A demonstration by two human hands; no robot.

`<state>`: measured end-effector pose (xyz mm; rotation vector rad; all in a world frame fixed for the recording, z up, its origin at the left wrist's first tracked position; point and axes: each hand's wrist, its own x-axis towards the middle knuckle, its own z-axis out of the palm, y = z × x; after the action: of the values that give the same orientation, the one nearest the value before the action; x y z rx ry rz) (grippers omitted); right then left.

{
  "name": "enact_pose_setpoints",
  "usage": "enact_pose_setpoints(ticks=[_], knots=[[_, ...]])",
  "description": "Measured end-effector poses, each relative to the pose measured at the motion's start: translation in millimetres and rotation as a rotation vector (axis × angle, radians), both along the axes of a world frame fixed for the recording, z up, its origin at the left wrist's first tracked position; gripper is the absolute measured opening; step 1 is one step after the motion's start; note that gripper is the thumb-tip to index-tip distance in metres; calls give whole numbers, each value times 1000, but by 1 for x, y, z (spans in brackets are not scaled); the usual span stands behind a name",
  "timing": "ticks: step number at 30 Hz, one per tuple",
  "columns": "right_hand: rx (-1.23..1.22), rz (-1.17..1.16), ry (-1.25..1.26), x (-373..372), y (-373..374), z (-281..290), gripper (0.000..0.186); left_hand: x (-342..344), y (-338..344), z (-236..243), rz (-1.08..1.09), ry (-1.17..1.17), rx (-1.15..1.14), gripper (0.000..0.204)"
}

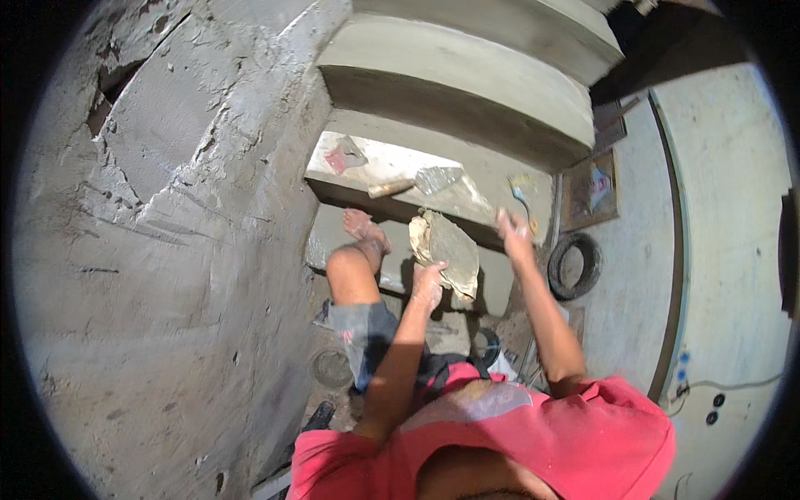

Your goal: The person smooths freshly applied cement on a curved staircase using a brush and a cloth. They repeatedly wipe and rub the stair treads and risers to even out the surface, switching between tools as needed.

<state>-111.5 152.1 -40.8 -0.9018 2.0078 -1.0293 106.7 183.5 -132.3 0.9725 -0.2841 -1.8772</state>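
Observation:
My left hand grips the near edge of a flat grey slab-like piece with ragged cream edges, held over the lower steps. To its right, my right hand is raised close to the front edge of a stair step, its fingers curled; whatever they hold, if anything, is too small to make out. On that step lies a trowel with a wooden handle. A paintbrush with a blue band rests near the right end, and a red and grey scrap near the left.
More concrete steps rise beyond. A rough plastered wall runs along the left. On the right are a black tyre, a wooden frame and pale panels. A round bucket stands low beside my bent leg.

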Motion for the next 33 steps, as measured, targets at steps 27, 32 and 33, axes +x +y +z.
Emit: enact_pose_setpoints(ticks=[27, 32, 33], knots=[[-294, -20, -1063, 24, 299, -51, 50, 20, 162, 77, -408, -328, 44, 41], [-222, -203, -1120, 6, 345, -81, 48, -5, 187, 38, -569, -350, 56, 42], [-217, -230, -1126, 5, 359, -89, 49, -9, 194, 32, -594, -325, 105, 32]])
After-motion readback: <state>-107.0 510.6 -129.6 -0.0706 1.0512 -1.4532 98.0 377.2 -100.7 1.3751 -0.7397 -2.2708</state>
